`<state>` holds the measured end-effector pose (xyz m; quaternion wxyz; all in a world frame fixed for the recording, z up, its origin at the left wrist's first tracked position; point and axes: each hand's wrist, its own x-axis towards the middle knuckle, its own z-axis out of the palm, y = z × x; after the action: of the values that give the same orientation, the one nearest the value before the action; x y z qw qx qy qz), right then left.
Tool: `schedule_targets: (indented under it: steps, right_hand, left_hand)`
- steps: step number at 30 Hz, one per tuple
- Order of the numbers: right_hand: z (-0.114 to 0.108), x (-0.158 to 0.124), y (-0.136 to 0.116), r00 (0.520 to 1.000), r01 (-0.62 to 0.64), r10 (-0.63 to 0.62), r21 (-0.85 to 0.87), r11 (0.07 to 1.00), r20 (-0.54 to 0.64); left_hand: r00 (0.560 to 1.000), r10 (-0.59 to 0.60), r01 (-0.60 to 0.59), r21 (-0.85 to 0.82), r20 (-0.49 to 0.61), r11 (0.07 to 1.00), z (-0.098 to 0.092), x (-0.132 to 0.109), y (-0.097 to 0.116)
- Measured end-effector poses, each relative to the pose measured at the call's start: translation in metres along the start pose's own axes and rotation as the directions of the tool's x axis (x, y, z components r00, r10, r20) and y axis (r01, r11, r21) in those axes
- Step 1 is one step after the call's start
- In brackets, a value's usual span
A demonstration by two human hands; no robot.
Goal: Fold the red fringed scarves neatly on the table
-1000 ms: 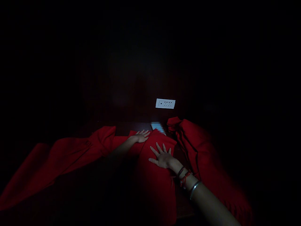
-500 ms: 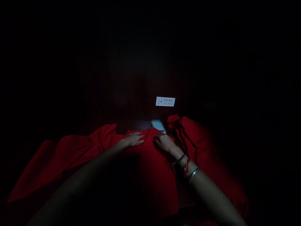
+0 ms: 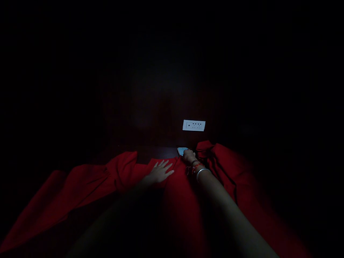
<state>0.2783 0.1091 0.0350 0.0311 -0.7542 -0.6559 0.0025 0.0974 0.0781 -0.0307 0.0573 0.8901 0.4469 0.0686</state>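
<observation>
Red garment stretches leftward from beneath your flat, spread-fingered left hand, while your curled right hand, whose grip I cannot tell, sits at the garment's far edge, just beside the smartphone.

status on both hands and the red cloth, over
Left hand open on spread-out red cloth. Right hand near cloth's far edge, grip unclear. Phone partly hidden behind right hand.
</observation>
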Motion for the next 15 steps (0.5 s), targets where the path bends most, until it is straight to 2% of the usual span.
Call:
schedule_targets:
  steps: [3, 6, 10, 12, 15]
  right_hand:
    - [-0.005, 0.007, 0.006, 1.0, 0.014, -0.014, -0.009, 1.0, -0.028]
    - [-0.01, 0.009, 0.013, 0.994, 0.02, -0.024, -0.041, 0.999, -0.111]
    - [-0.005, 0.007, 0.017, 0.978, 0.033, -0.053, -0.102, 0.994, -0.201]
    - [0.0, 0.007, 0.016, 0.973, 0.025, -0.053, -0.126, 0.992, -0.224]
    - [0.004, 0.005, 0.012, 0.958, 0.009, -0.05, -0.146, 0.989, -0.282]
  left_hand:
    - [0.999, 0.01, -0.01, 0.007, -0.035, 1.0, 0.0, 0.002, 0.0]
    - [0.997, -0.021, 0.023, 0.021, -0.071, 1.0, 0.0, 0.007, -0.002]
    - [0.992, -0.076, 0.082, 0.058, -0.1, 0.995, 0.0, 0.016, -0.006]
    - [0.985, -0.091, 0.105, 0.094, -0.145, 0.99, -0.001, 0.016, -0.007]
    - [0.968, -0.049, 0.09, 0.156, -0.246, 0.984, -0.006, 0.012, 0.0]
